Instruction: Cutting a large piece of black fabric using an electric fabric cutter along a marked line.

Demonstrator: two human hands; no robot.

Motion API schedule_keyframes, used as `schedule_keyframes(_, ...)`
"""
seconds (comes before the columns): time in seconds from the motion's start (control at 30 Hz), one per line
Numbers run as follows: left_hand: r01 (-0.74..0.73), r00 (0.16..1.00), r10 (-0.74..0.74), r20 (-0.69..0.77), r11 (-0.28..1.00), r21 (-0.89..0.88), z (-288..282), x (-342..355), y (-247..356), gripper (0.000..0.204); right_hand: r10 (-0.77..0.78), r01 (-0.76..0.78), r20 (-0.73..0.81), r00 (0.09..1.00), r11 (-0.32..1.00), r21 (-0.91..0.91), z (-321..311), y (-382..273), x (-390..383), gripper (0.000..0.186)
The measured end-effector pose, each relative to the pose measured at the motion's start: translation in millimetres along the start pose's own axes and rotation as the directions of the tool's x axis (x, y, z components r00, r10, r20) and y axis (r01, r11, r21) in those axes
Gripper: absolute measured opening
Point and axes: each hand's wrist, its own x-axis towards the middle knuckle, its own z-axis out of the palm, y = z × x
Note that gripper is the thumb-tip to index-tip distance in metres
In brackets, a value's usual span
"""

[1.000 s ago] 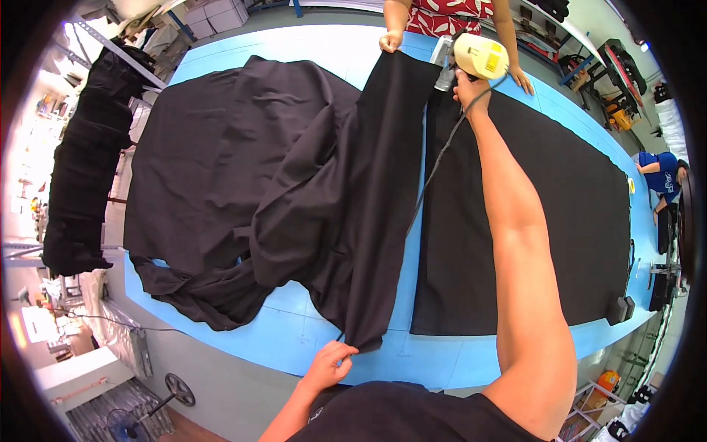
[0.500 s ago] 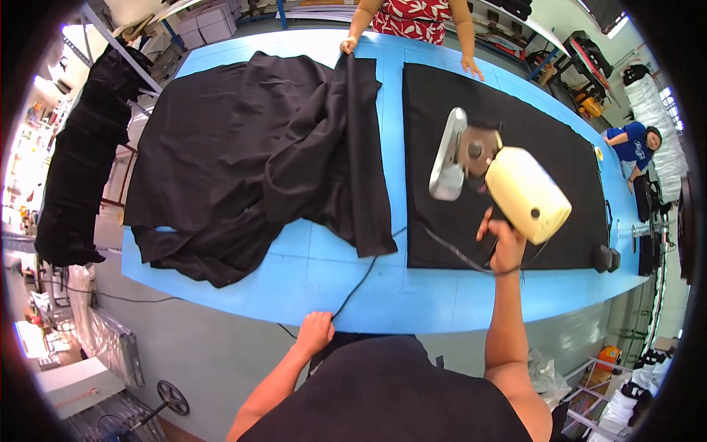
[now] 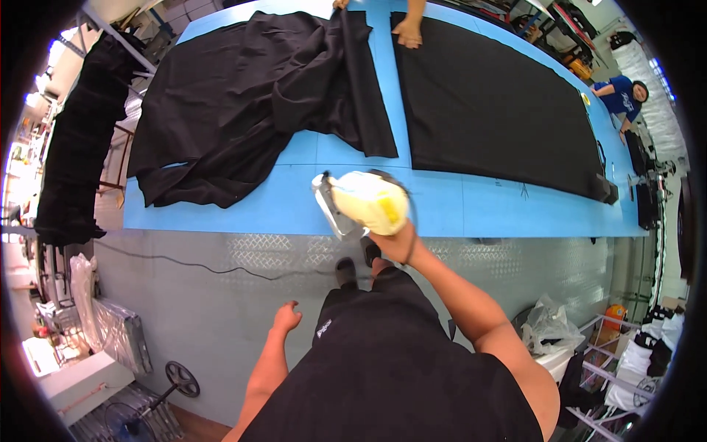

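Observation:
My right hand (image 3: 394, 241) grips a pale yellow electric cloth cutter (image 3: 361, 202) and holds it in the air over the near edge of the blue cutting table (image 3: 471, 210). Its black cord runs down across the metal floor. My left hand (image 3: 287, 318) hangs free beside my hip, fingers loosely curled, holding nothing. On the table lie a crumpled heap of black fabric (image 3: 243, 110) on the left and a flat black fabric panel (image 3: 501, 110) on the right. I stand back from the table.
Another person's hand (image 3: 407, 31) presses on the far edge of the flat panel. A second person in blue (image 3: 622, 92) stands at the right. A dark fabric roll (image 3: 81, 147) sits at left. Bags and racks crowd the lower right.
I have stepped back from the table. My right hand drew the cutter off the fabric toward me. My left hand let go of the fabric's near edge and dropped to my side.

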Motion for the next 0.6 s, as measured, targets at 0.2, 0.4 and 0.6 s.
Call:
schedule_keyframes(0.2,-0.109,0.994,0.102,-0.042,0.966,-0.234,13,-24,74,0.040,0.193,-0.196,0.106,0.975,0.980,0.021,40,46,35,0.044)
schedule_keyframes(0.4,-0.353,0.932,0.357,-0.056,0.865,-0.356,19,-30,205,0.029,0.170,-0.160,0.122,0.978,0.983,-0.087,34,58,60,0.042)
schedule_keyframes(0.6,-0.758,0.653,0.714,-0.252,0.617,-0.213,11,16,397,0.023,0.131,-0.151,0.201,0.971,0.985,0.084,27,45,60,0.052)
